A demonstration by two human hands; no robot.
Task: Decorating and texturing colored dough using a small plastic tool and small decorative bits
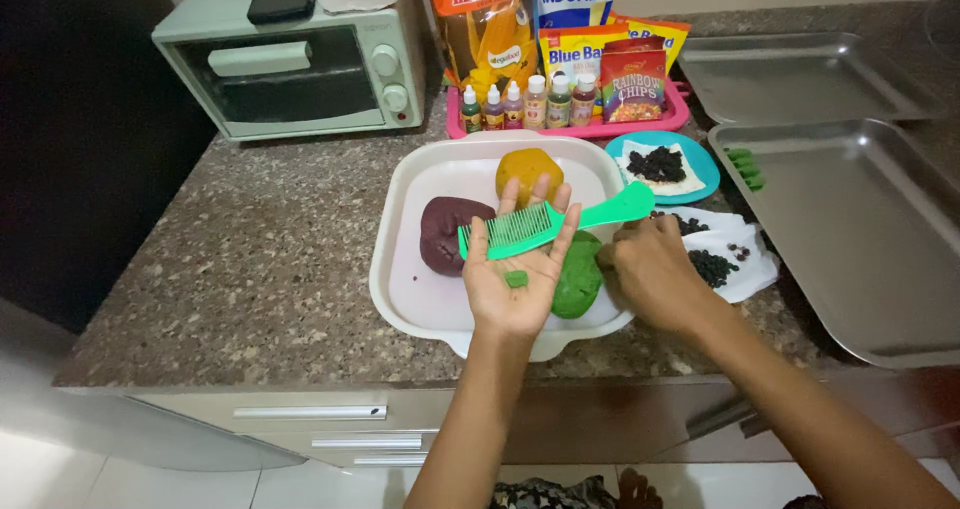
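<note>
Green shows first: a small piece of green dough [516, 279] lies on the open palm of the left hand [515, 269], which is turned upward with its fingers spread and closed on nothing. Across those fingers, just beyond the small piece, rests a green comb [535, 226], teeth toward the palm and handle running out to the right, above the right hand [650, 274]. The right hand sits just to the right of the left, knuckles up, fingers curled down at the edge of a larger green dough lump [578, 279]; whether it pinches the dough cannot be told, since the fingertips are hidden.

Both hands hover over a white tray [400, 269] on a speckled stone counter [260, 269]. On the tray, left of the left hand's fingers, lies a dark purple dough ball [445, 234], and just past the fingertips an orange dough ball [528, 172]. To the right of the right hand, dark raisins [712, 266] lie on white paper. Beyond that hand a blue plate [700, 169] holds more dark fruit on paper. Farther right two metal baking trays [860, 239] sit, the nearer one with small green pieces [745, 167] at its far left corner. Farthest back stand a pink tray of little colouring bottles [525, 104], snack and milk-powder packets [575, 19], and a pale green toaster oven [295, 64].
</note>
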